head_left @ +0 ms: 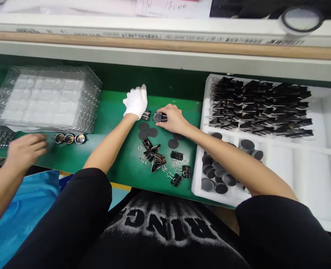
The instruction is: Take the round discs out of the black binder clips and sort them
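Observation:
My left hand (pixel 136 101), in a white glove, rests on the green mat (pixel 120 149) with its fingers curled, and what they may hold is hidden. A black binder clip (pixel 146 115) lies beside its wrist. My right hand (pixel 172 116) is bare and closed on a binder clip (pixel 164 117) at a round grey disc (pixel 157 117). Dark discs (pixel 143 126) lie below my hands. Nearer the front edge is a heap of black clips (pixel 154 155), with a few loose clips (pixel 177 155) to its right.
A white foam tray (pixel 280 155) at the right holds rows of clips (pixel 260 106) and loose discs (pixel 221 173). Clear plastic trays (pixel 46 99) are stacked at the left. Another person's hand (pixel 28 149) is near three round pieces (pixel 69 138). A shelf edge (pixel 165 46) crosses the back.

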